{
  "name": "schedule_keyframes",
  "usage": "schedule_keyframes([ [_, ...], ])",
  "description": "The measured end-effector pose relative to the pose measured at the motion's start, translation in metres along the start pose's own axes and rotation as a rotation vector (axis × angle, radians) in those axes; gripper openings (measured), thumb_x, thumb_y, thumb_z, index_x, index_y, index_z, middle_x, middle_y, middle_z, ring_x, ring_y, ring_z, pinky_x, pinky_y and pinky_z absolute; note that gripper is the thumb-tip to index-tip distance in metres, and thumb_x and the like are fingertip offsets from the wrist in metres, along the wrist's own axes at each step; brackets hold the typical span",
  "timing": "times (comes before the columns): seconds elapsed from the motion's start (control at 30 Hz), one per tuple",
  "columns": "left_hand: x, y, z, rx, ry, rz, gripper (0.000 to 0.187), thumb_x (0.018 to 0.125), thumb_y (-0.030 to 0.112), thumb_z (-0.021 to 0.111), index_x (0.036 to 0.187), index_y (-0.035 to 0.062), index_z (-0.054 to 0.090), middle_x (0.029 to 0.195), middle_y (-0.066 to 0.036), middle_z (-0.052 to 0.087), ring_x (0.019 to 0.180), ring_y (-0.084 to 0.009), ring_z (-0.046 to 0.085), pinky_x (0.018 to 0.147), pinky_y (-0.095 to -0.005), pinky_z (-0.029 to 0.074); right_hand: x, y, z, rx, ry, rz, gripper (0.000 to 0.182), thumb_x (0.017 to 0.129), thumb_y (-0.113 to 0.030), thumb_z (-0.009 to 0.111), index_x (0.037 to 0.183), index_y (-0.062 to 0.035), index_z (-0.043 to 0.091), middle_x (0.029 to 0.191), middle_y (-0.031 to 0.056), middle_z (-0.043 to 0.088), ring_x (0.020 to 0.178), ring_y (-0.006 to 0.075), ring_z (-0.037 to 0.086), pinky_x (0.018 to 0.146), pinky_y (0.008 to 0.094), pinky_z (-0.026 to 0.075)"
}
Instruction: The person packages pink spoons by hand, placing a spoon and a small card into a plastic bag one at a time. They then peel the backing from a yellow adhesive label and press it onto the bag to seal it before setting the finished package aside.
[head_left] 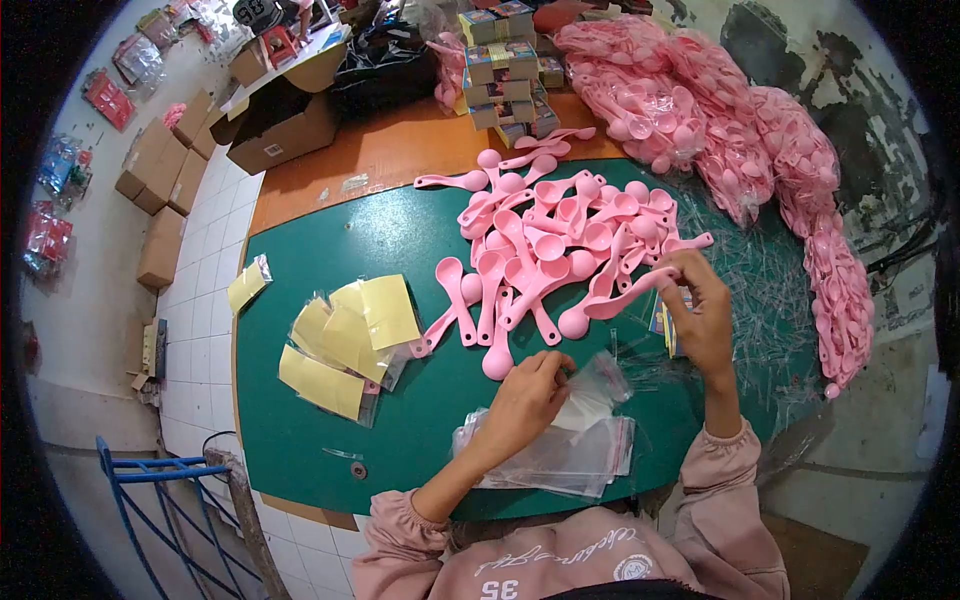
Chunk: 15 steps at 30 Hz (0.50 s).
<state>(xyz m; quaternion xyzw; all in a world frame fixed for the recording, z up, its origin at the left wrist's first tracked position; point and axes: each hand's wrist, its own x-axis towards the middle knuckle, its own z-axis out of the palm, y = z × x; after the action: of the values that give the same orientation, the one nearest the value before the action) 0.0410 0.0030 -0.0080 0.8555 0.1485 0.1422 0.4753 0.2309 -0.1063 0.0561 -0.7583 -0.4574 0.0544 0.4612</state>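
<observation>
My right hand (700, 310) pinches the handle end of a pink plastic spoon (630, 297), whose bowl end rests against the pile's near edge. Closed fingers of my left hand (525, 398) are at the edge of a clear plastic bag (603, 380), slightly raised over a stack of flat clear bags (570, 455). Part of that grip is hidden. Beyond both hands lies a heap of loose pink spoons (545, 235). Small printed cards (662, 325) lie behind my right hand, partly covered by it.
Yellow cards in clear sleeves (350, 335) lie on the left of the green table (290, 440); another sleeve (249, 285) sits farther left. Plastic scraps (760, 300) litter the right side. Bagged pink spoons (700, 110), card stacks (502, 75) and an open carton (285, 135) stand behind.
</observation>
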Motion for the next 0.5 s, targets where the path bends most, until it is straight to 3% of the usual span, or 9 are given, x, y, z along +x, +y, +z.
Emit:
schedule_keyframes([
  [0.07,0.001,0.002,-0.007,-0.007,-0.018,-0.009,0.021,0.074,0.005,0.063,0.092,0.0025,0.053,0.077,-0.011,0.057,0.069,-0.0221,0.058,0.061,-0.0315,0.046,-0.005,-0.003,0.007,0.354,0.112,0.172,0.014,0.083,-0.011,0.058,0.091,-0.0002,0.056,0.08,0.0048,0.057,0.069,0.0111,0.054,0.062,0.0233,0.044],
  [0.13,0.004,0.006,-0.015,-0.02,-0.042,-0.016,0.018,0.075,0.006,0.063,0.09,0.0029,0.054,0.073,-0.01,0.059,0.067,-0.0196,0.059,0.06,-0.029,0.046,-0.015,-0.002,0.006,0.43,0.066,0.172,0.014,0.083,-0.011,0.057,0.092,-0.0006,0.055,0.079,0.0034,0.057,0.068,0.0092,0.053,0.061,0.022,0.044],
  [0.17,0.004,0.009,-0.019,-0.074,-0.08,-0.133,0.016,0.077,0.008,0.063,0.089,0.0029,0.054,0.072,-0.009,0.06,0.066,-0.0165,0.06,0.06,-0.0268,0.046,-0.018,-0.002,0.006,0.507,0.017,0.168,0.014,0.084,-0.011,0.057,0.094,-0.0009,0.054,0.078,0.002,0.057,0.068,0.0073,0.053,0.061,0.0208,0.044],
  [0.2,0.004,0.01,-0.022,-0.127,-0.116,-0.251,0.015,0.078,0.01,0.063,0.087,0.003,0.054,0.071,-0.008,0.062,0.065,-0.0134,0.061,0.059,-0.0245,0.046,-0.018,-0.002,0.007,0.507,0.018,0.171,0.014,0.084,-0.011,0.057,0.094,-0.0009,0.054,0.078,0.002,0.057,0.068,0.0073,0.053,0.061,0.0208,0.044],
  [0.23,0.004,0.007,-0.022,-0.126,-0.099,-0.244,0.015,0.08,0.012,0.063,0.086,0.0019,0.053,0.069,-0.006,0.062,0.063,-0.0093,0.061,0.056,-0.0233,0.046,-0.017,-0.005,0.009,0.486,-0.058,0.183,0.015,0.083,-0.01,0.057,0.095,-0.0011,0.054,0.077,0.0018,0.057,0.068,0.0068,0.054,0.06,0.0208,0.045],
  [0.37,0.005,0.003,-0.031,-0.134,-0.148,-0.262,0.013,0.082,0.009,0.059,0.086,0.0014,0.05,0.076,-0.009,0.063,0.071,-0.0125,0.063,0.06,-0.024,0.047,-0.017,0.001,0.014,0.188,-0.199,0.113,0.019,0.08,-0.011,0.06,0.097,-0.0033,0.054,0.072,0.0063,0.059,0.064,0.0115,0.058,0.057,0.0245,0.046],
  [0.43,0.004,-0.012,-0.028,-0.512,-0.02,-0.099,0.014,0.079,0.003,0.056,0.087,0.001,0.045,0.089,-0.012,0.064,0.082,-0.0166,0.064,0.061,-0.0245,0.048,-0.018,0.002,0.015,0.051,-0.221,0.133,0.021,0.079,-0.013,0.061,0.097,-0.0049,0.054,0.07,0.011,0.06,0.061,0.0184,0.06,0.057,0.0274,0.046],
  [0.47,0.002,-0.016,-0.03,-0.512,-0.022,-0.1,0.014,0.079,0.003,0.056,0.087,0.001,0.045,0.089,-0.012,0.064,0.082,-0.0166,0.064,0.061,-0.0245,0.048,-0.018,0.002,0.014,0.051,-0.22,0.135,0.021,0.079,-0.013,0.061,0.097,-0.0049,0.054,0.07,0.011,0.06,0.061,0.0184,0.06,0.057,0.0274,0.046],
  [0.5,0.003,-0.01,-0.038,-0.726,-0.078,-0.249,0.015,0.08,0.002,0.054,0.09,0.0018,0.043,0.094,-0.013,0.062,0.086,-0.0174,0.063,0.062,-0.0241,0.048,-0.017,0.001,0.013,0.025,-0.202,0.139,0.02,0.079,-0.012,0.061,0.096,-0.0043,0.054,0.071,0.0098,0.06,0.062,0.0165,0.06,0.057,0.0268,0.046],
])
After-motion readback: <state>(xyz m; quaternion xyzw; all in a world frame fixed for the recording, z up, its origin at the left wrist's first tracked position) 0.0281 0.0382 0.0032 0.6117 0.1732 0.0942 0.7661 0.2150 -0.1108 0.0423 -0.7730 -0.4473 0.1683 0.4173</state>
